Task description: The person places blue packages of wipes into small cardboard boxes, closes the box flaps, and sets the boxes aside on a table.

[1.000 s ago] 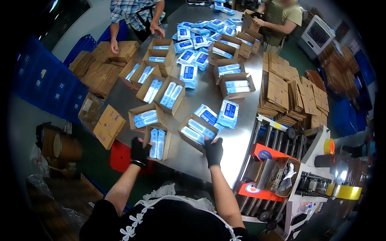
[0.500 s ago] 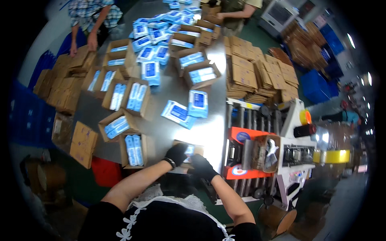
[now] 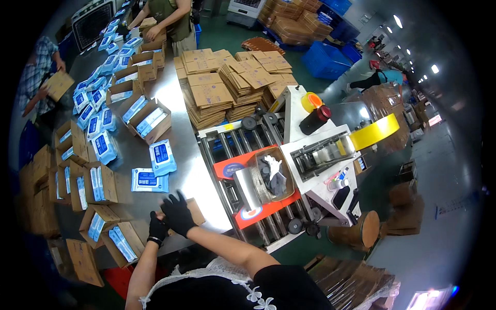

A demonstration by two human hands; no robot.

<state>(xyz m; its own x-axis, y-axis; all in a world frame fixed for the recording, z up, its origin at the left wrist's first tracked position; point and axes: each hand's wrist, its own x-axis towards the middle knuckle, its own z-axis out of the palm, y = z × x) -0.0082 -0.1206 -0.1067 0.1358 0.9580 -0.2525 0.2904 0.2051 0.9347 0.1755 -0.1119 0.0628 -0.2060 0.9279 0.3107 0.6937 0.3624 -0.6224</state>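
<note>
Both my hands wear black gloves and are at a small cardboard box (image 3: 196, 211) by the near edge of the metal table. My right hand (image 3: 177, 213) lies over the box with its fingers spread, covering most of it. Beside it, my left hand (image 3: 157, 228) has curled fingers at the box's left side; the right hand partly hides its grip. Just beyond lie two blue-and-white wipes packs (image 3: 149, 180), one overlapping the other. To the left stands an open carton (image 3: 122, 242) with wipes packs upright inside.
More filled cartons (image 3: 93, 184) line the left side, and loose packs spread along the far table (image 3: 178, 129). At right stands a carton-taping machine (image 3: 268, 175) with rollers. Flattened cartons (image 3: 209, 90) are stacked behind it. Two co-workers (image 3: 175, 18) (image 3: 39, 67) handle cardboard at the table.
My view has swung right, so the table appears further left. My right hand has come over the box with fingers spread, next to the left. The co-worker at left now holds up a cardboard piece.
</note>
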